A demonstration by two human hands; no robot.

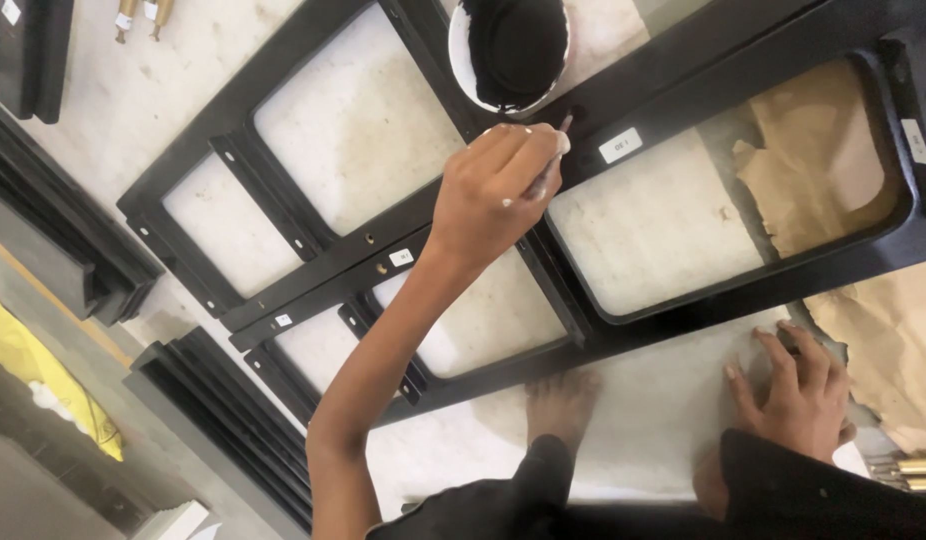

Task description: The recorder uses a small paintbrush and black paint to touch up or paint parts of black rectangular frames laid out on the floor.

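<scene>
Left hand (495,190) pinches a thin brush (553,160), tip on the glossy black frame (683,90) lying flat on the pale floor. Paint bowl (511,50) just beyond. Right hand (798,395), fingers spread, presses the floor; brown paper (883,330) beside, possibly crumpled.

Thin paintbrush (553,165) tilting, tip touching black multi-pane frame (463,235), which is lying flat on the pale floor, glossy, bearing small white labels; bowl of black paint (513,50) sitting beside it.
</scene>
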